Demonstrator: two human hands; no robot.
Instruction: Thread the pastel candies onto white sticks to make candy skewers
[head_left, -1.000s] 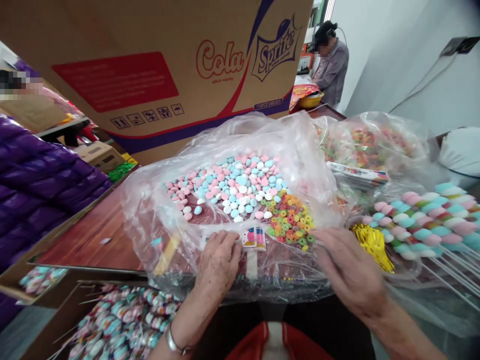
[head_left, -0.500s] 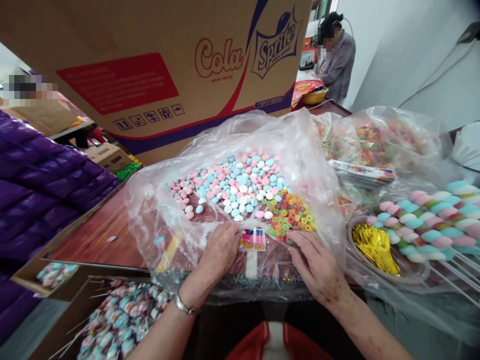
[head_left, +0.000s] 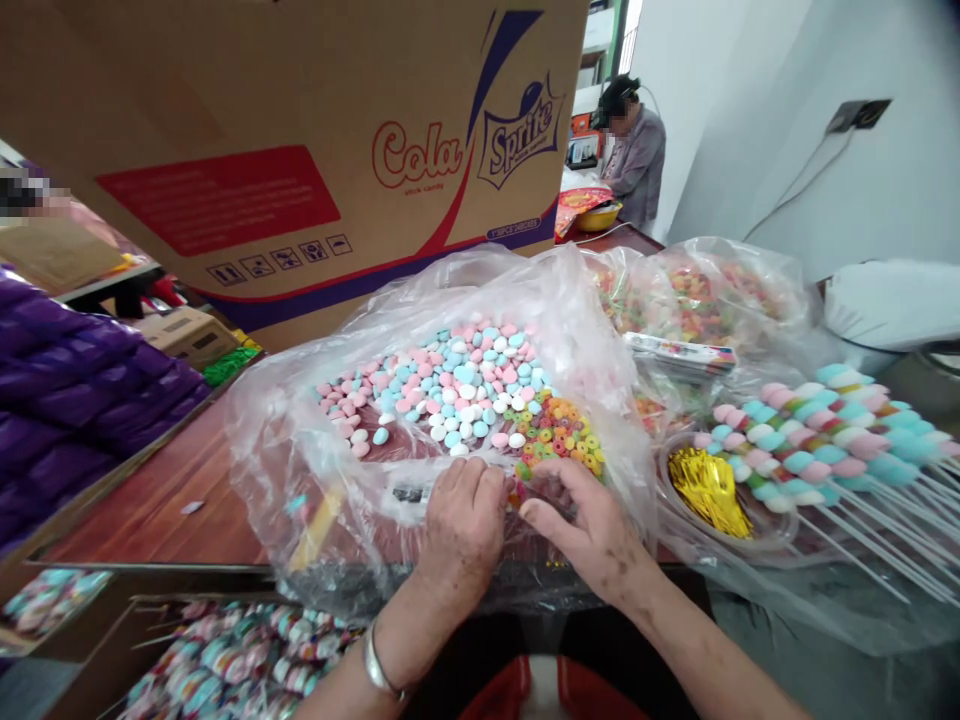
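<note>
My left hand (head_left: 466, 525), with a silver bangle at the wrist, rests at the front of the clear plastic sheet. Its fingers are curled together, hiding most of what lies under them. A small red-and-pink patch (head_left: 517, 492) shows between my two hands. My right hand (head_left: 592, 530) is beside it, thumb and forefinger apart, at the front edge of the small fruit-coloured candy rings (head_left: 559, 435). Behind both hands spreads a pile of pink, blue and white round candies (head_left: 450, 385) on the sheet. A small dark strip (head_left: 410, 494) lies left of my left hand.
A large cardboard box (head_left: 247, 90) stands behind the candies. On the right are marshmallow sticks (head_left: 825, 440) and a bowl of gold twist ties (head_left: 705, 490). Wrapped candy sticks (head_left: 240, 650) fill a box below left. Another person (head_left: 634, 150) is at the back.
My left hand has moved over the small colourful packet, which is now mostly hidden. My right hand has come closer to the left. The camera view has shifted a little.
</note>
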